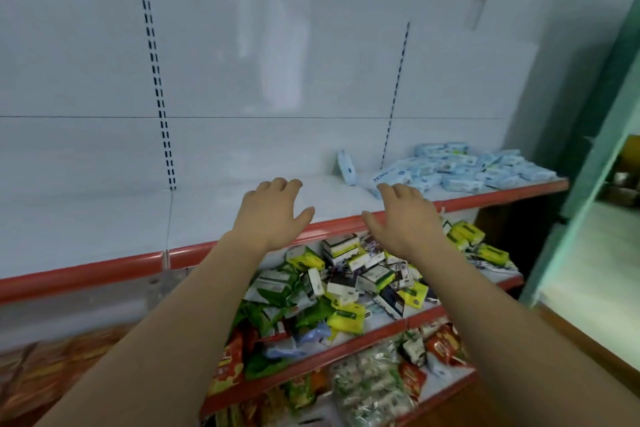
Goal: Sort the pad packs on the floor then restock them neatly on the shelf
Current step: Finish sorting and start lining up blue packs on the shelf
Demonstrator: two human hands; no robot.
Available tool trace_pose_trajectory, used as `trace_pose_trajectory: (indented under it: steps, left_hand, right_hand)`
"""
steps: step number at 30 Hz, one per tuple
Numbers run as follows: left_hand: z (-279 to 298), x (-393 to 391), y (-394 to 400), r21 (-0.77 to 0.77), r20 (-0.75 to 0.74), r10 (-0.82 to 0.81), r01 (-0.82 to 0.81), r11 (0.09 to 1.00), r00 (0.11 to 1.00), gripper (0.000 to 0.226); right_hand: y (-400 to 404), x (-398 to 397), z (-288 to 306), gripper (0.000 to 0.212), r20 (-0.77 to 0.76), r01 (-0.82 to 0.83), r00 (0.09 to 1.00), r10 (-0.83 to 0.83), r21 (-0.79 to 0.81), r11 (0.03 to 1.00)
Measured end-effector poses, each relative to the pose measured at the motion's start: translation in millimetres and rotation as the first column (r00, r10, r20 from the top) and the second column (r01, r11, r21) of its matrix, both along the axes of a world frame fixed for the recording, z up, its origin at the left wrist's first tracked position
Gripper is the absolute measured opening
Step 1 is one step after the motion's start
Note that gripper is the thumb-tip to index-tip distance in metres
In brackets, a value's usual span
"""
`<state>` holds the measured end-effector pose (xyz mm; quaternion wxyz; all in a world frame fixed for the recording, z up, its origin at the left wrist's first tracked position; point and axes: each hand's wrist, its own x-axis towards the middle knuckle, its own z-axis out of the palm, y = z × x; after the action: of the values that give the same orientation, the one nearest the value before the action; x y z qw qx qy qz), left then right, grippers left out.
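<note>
**Both hands spread over the top shelf, holding nothing**

The left hand [273, 210] and the right hand [405, 215] reach forward side by side over the white top shelf [104, 229], palms down. Each grip is wide: fingers straight and spread, thumbs pointing toward each other, nothing held. Whether the palms touch the shelf cannot be told.

Just beyond the right hand's fingertips lies a light blue pad pack marked ZERO [389, 177], tilted. Further right of that hand, a loose heap of blue pad packs [485, 168] covers the shelf's far end. Between and beyond the two hands, one blue pack [347, 166] stands upright against the back wall.

Below both wrists runs the red shelf edge [86, 270]. Under it, a lower shelf carries a jumble of green, yellow and white packets [346, 284], and beneath that sit red and green bags [367, 381].
</note>
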<state>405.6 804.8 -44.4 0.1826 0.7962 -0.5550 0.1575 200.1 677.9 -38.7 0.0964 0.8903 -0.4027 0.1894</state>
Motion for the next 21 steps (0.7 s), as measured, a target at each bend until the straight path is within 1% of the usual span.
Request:
trace_pose_trajectory:
  steps: [5,10,16,21]
  left_hand:
    - [1,-19,-61,0.016,0.014,-0.099,0.098,0.995,0.995,0.062]
    - [4,-13,-112,0.048,0.020,-0.158,0.157,0.986,0.987,0.062]
    - [1,0,-167,0.089,-0.001,-0.157,0.156,0.984,0.988,0.062]
    - [-9,7,-222,0.108,0.044,-0.125,0.120,0.987,0.991,0.057]
  right_hand:
    - [-34,-31,-5,0.068,-0.006,0.108,0.994,-0.108,0.013,0.994]
    - [-64,-40,0,0.069,-0.002,0.184,0.983,-0.184,0.030,0.982]
    - [-103,-37,-7,0.069,-0.037,0.201,0.979,-0.199,0.063,0.978]
    - [-160,-30,-15,0.073,-0.090,0.152,0.985,-0.146,0.060,0.987]
